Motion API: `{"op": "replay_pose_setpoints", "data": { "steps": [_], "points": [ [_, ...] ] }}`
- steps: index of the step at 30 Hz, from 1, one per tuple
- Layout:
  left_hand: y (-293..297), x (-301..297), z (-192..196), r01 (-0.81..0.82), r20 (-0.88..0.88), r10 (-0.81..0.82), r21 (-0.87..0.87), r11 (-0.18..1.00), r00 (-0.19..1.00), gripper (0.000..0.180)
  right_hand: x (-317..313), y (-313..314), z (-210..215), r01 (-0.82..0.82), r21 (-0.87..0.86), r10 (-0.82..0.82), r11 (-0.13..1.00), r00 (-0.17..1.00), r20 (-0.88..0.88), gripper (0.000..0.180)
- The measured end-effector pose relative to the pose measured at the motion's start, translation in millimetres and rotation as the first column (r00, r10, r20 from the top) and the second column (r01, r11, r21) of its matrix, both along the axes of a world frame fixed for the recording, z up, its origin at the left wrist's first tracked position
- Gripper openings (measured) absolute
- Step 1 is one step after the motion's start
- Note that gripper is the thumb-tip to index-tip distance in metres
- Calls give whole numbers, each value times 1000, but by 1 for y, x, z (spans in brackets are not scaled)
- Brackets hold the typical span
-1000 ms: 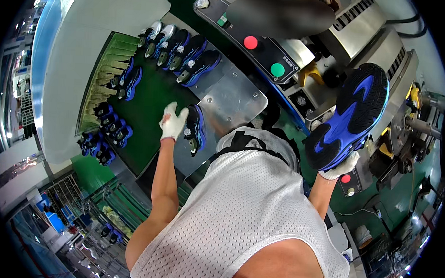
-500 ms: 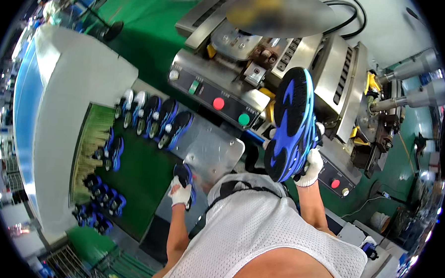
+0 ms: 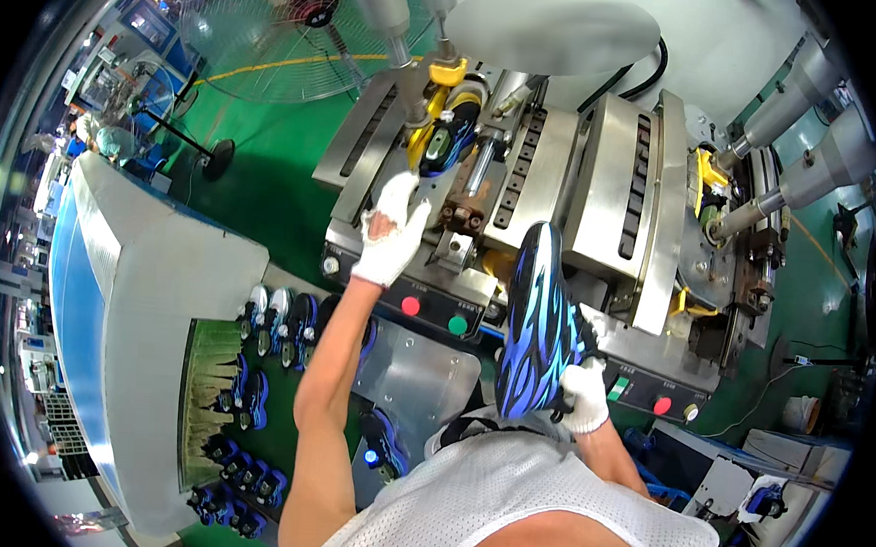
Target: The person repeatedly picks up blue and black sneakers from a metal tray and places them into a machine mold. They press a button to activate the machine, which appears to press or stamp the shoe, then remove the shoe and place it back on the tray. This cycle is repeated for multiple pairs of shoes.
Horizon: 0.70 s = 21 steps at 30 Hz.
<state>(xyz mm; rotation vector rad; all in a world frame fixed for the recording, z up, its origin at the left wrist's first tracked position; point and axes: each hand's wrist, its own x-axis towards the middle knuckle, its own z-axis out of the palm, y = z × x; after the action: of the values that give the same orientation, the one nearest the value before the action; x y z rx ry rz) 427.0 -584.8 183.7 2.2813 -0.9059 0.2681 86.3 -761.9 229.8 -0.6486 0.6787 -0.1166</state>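
Note:
My right hand (image 3: 581, 392), in a white glove, is closed around a blue and black sneaker (image 3: 533, 341), held upright in front of my chest with its patterned side showing. My left hand (image 3: 393, 232), gloved with some fingertips bare, reaches out over the machine's front with fingers extended and nothing in them. Just beyond its fingertips, a dark shoe (image 3: 451, 137) sits in the machine's left station among yellow pads (image 3: 449, 74). Another blue-black sneaker (image 3: 384, 442) lies on the metal plate (image 3: 419, 366) near my body.
The steel machine (image 3: 535, 170) has a front panel with red (image 3: 410, 306) and green (image 3: 457, 325) buttons. Metal cylinders (image 3: 803, 187) rise over its right station. Several shoes (image 3: 253, 476) stand on a green surface at left, beside a grey-white housing (image 3: 164, 291). A wire fan (image 3: 317, 14) stands behind.
My left hand has let go of the sneaker on the metal plate and moved up to the machine. The sneaker in my right hand has turned from sole to patterned side. The view has shifted.

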Motion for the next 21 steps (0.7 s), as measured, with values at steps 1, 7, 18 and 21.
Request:
{"op": "replay_pose_setpoints", "data": {
  "steps": [1, 7, 18, 21],
  "points": [
    [-21, 29, -3, 4, 1, -4, 23, 1000, 1000, 53, -3, -3, -2, -27, 22, 27, 999, 1000, 8, 62],
    [-121, 145, -58, -51, -22, 53, 109, 993, 998, 80, -36, -17, -37, -95, -47, 96, 994, 995, 25, 69],
    [-103, 153, 52, -134, -187, 168, 183, 974, 968, 78, 6, -9, 3, -28, -88, 17, 996, 991, -129, 45],
    [-42, 93, 95, -183, -73, 184, 20, 983, 980, 75, 40, -1, 15, -16, -120, 10, 993, 998, -56, 45]
  ]
}}
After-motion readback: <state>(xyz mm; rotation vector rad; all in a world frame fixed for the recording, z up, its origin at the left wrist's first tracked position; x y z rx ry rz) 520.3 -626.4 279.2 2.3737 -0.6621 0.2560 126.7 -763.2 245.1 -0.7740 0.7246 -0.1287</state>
